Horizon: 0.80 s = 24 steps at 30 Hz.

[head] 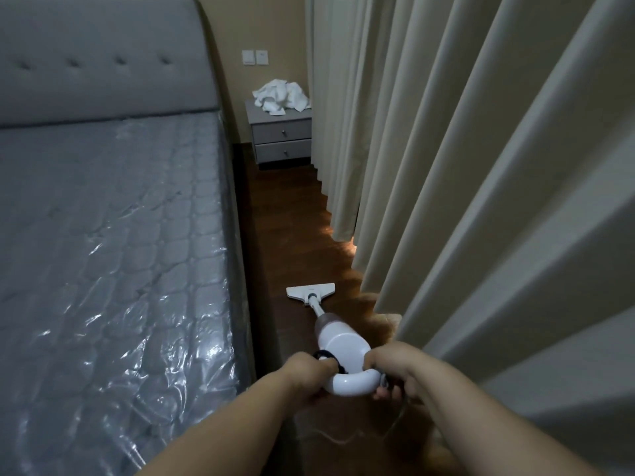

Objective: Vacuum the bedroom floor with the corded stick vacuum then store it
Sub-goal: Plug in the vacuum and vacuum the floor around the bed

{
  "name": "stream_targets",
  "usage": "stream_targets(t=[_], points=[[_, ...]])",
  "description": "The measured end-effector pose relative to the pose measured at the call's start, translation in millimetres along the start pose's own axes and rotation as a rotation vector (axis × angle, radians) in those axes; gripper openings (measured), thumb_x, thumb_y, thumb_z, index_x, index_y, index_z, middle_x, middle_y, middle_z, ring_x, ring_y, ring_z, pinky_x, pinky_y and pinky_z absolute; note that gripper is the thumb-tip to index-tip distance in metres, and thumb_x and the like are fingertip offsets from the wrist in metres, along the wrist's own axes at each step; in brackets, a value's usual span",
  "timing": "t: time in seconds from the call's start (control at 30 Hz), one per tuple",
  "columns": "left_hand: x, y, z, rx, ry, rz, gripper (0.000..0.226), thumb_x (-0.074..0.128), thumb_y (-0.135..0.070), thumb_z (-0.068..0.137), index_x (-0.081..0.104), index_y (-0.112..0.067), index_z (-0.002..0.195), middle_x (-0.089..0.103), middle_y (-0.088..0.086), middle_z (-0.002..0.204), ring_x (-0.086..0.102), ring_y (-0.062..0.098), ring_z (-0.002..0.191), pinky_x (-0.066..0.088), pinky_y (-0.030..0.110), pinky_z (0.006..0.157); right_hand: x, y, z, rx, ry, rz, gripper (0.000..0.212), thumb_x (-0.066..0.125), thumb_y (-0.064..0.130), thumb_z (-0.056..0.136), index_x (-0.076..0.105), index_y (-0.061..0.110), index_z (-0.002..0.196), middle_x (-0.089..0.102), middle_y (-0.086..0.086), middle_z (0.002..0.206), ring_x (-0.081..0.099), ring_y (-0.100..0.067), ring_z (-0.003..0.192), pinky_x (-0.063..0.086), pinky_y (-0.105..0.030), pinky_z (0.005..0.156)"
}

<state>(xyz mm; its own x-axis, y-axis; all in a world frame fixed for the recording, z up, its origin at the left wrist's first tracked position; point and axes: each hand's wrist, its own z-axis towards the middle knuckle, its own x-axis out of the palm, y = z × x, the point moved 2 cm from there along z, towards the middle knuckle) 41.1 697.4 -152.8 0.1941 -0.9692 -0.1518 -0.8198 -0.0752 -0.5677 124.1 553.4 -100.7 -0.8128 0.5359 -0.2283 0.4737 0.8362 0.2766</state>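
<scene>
A white corded stick vacuum (pixel 338 341) leans away from me in the narrow strip of dark wood floor (pixel 292 228) between bed and curtain. Its flat floor head (pixel 311 291) rests on the boards a short way ahead. My left hand (pixel 309 371) grips the left side of the white loop handle (pixel 348 383), and my right hand (pixel 391 367) grips its right side. A thin pale cord (pixel 340 439) trails on the floor below my hands.
A plastic-wrapped grey mattress (pixel 110 255) with a padded headboard fills the left. Long beige curtains (pixel 464 166) hang close on the right. At the far end stands a grey two-drawer nightstand (pixel 281 139) with crumpled white cloth (pixel 281 96) on top.
</scene>
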Motion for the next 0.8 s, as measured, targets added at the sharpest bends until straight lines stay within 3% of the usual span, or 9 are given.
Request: stream_targets(t=[0.2,0.3,0.43,0.5,0.6,0.7,0.8], points=[[-69.5,13.0,7.7,-0.002,0.058,0.019,0.029,0.059,-0.022,0.088,0.061,-0.001,0.109,0.064,0.013,0.088,0.062,0.025,0.074,0.051,0.029,0.061,64.4,36.5,-0.8,0.067,-0.041,0.099,0.022,0.047,0.019,0.086,0.054,0.005,0.1,0.055,-0.009,0.062,0.045,-0.012,0.045,0.028,-0.013,0.036],[-113.0,18.7,10.2,0.007,0.056,0.03,0.024,0.058,-0.022,0.09,0.061,-0.003,0.104,0.064,0.014,0.091,0.063,0.026,0.076,0.052,0.028,0.058,103.0,59.4,3.2,0.06,-0.065,0.15,0.021,0.046,0.02,0.086,0.055,0.005,0.098,0.057,-0.008,0.062,0.046,-0.012,0.042,0.028,-0.014,0.038],[-143.7,19.7,14.4,0.014,0.09,0.072,0.015,0.058,-0.019,0.09,0.059,-0.004,0.093,0.06,0.013,0.083,0.058,0.023,0.064,0.045,0.024,0.048,134.2,72.6,5.6,0.047,-0.106,0.268,0.017,0.046,0.019,0.088,0.056,0.006,0.092,0.059,-0.009,0.066,0.047,-0.011,0.043,0.027,-0.014,0.037],[-145.1,21.5,14.7,0.013,0.111,0.087,0.016,0.057,-0.017,0.09,0.058,-0.002,0.098,0.059,0.014,0.085,0.058,0.024,0.063,0.046,0.024,0.046,141.2,69.3,3.6,0.035,-0.132,0.316,0.016,0.046,0.018,0.089,0.056,0.006,0.09,0.058,-0.009,0.066,0.047,-0.011,0.044,0.026,-0.014,0.037],[-137.2,35.5,8.4,0.004,0.157,0.145,0.024,0.056,-0.017,0.09,0.058,0.0,0.108,0.06,0.016,0.091,0.059,0.025,0.065,0.043,0.02,0.04,149.6,51.0,-5.4,0.063,-0.189,0.331,0.023,0.047,0.021,0.09,0.057,0.005,0.103,0.057,-0.008,0.068,0.046,-0.011,0.045,0.029,-0.015,0.037],[-124.6,50.2,-0.7,0.014,0.208,0.185,0.029,0.057,-0.018,0.09,0.057,0.001,0.112,0.062,0.019,0.106,0.062,0.03,0.081,0.054,0.028,0.054,158.1,26.8,-20.6,0.088,-0.205,0.363,0.029,0.047,0.025,0.091,0.055,0.005,0.11,0.055,-0.007,0.067,0.045,-0.01,0.047,0.03,-0.017,0.04],[-111.4,62.1,-9.9,0.012,0.251,0.202,0.03,0.059,-0.018,0.089,0.057,-0.001,0.113,0.064,0.019,0.108,0.065,0.03,0.088,0.057,0.035,0.072,166.3,3.1,-32.2,0.107,-0.207,0.386,0.03,0.046,0.026,0.091,0.055,0.005,0.11,0.054,-0.006,0.065,0.043,-0.01,0.046,0.03,-0.016,0.039]])
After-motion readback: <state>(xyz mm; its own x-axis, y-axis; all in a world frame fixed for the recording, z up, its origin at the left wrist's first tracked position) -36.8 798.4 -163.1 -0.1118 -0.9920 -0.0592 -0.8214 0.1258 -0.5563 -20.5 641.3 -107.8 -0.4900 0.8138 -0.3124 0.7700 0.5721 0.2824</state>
